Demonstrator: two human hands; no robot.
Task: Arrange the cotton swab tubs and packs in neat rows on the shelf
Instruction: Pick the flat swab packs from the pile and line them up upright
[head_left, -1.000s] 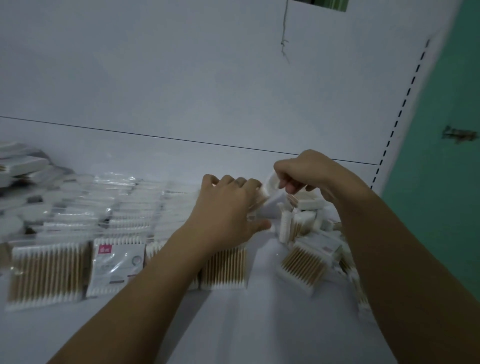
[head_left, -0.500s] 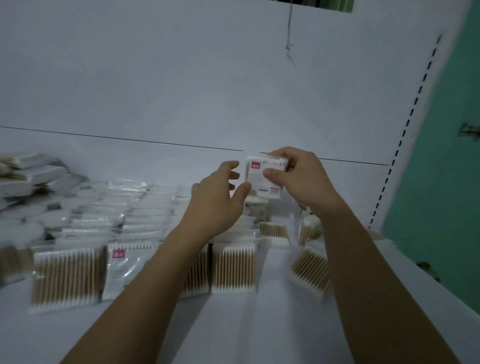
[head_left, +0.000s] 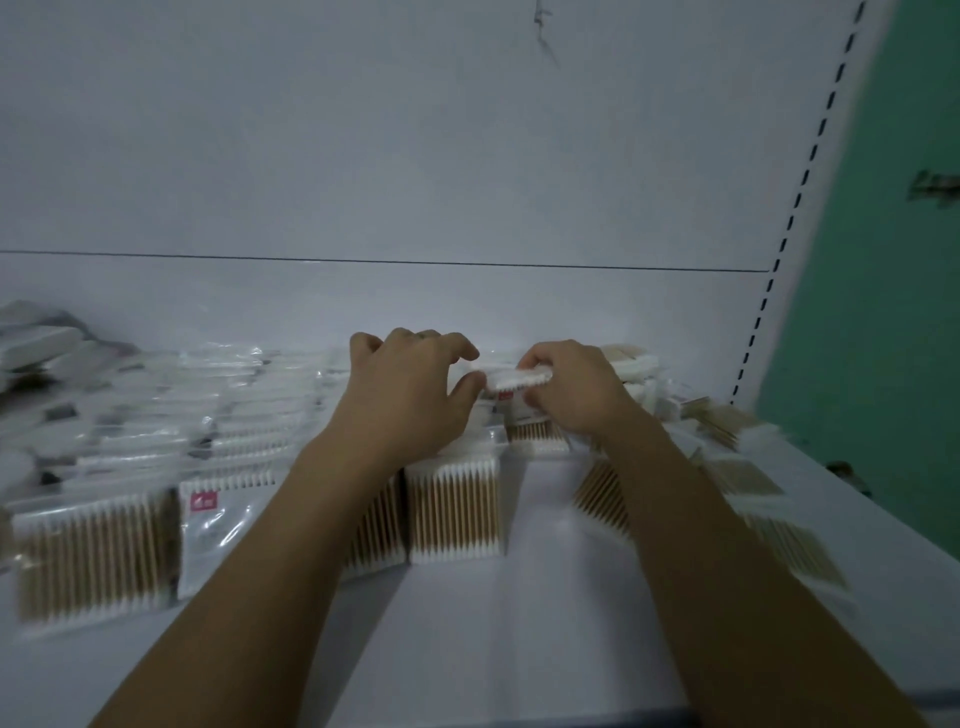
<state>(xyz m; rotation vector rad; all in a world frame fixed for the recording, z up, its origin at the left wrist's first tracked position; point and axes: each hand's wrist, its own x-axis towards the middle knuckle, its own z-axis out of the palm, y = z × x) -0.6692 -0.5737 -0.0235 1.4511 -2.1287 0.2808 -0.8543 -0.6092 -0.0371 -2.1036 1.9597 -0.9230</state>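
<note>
1. White shelf board (head_left: 519, 623) ran under a plain white back panel (head_left: 467, 156), with a green wall (head_left: 883, 260) to our right.
2. Our right hand (head_left: 571, 395) pinched a small clear-wrapped pack of white-tipped cotton swabs with a red label (head_left: 519, 375), fingers curled round its right end.
3. Our left hand (head_left: 410, 400) arched just beside it, fingers loosely curled and gripping nothing we could see. Its thumb sat at the pack's left end, and we could not tell whether it touched.
4. Half a second earlier we had held that pack up before the back panel. Now it had come down low, over the packs behind the front-row pack of wooden-stick swabs (head_left: 454, 512).
5. We judged this the placing step: one more pack was joining the rows of clear-wrapped packs (head_left: 234, 415) on the left.
6. A loose heap of wooden-stick packs (head_left: 727, 431) at the right lay unsorted, so we judged that much of the task remained.
</note>
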